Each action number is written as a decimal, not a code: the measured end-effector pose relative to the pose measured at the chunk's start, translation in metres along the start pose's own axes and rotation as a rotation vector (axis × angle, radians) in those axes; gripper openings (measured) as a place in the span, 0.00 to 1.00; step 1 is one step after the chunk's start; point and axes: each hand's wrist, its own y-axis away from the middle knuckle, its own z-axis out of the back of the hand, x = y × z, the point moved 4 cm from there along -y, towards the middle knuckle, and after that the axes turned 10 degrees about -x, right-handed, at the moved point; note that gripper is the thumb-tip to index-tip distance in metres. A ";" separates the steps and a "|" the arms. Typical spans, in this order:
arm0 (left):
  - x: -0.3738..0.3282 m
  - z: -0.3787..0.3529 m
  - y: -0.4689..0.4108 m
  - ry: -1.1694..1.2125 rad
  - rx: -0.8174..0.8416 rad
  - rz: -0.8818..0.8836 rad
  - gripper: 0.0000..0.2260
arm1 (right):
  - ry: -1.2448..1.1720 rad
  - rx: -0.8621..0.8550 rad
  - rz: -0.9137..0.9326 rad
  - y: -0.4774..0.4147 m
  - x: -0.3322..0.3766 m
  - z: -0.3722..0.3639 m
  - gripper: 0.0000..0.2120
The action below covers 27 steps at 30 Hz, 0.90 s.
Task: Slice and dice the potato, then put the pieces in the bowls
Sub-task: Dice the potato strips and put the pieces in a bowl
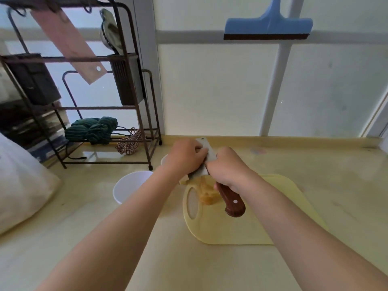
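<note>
My right hand grips the wooden handle of a cleaver, whose blade is lifted off the yellow cutting board. My left hand lies against the flat of the blade, fingers curled over it. A heap of cut potato pieces lies on the board's left end, under the blade. A white bowl stands left of the board. A second white bowl is mostly hidden behind my left hand; its contents cannot be seen.
A brown metal rack stands at the back left with dark baskets, a hanging pink board and a green cloth. A white bag lies at the left edge. A blue squeegee hangs on the window.
</note>
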 end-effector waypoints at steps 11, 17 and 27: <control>0.039 -0.022 -0.012 0.124 -0.027 0.077 0.14 | 0.134 0.005 -0.013 -0.017 0.003 -0.011 0.09; 0.044 -0.020 -0.012 0.095 -0.046 0.166 0.12 | 0.187 0.022 -0.011 -0.018 -0.001 -0.006 0.10; 0.045 -0.003 -0.007 0.095 -0.027 0.291 0.06 | 0.230 0.010 -0.003 -0.021 -0.010 0.013 0.12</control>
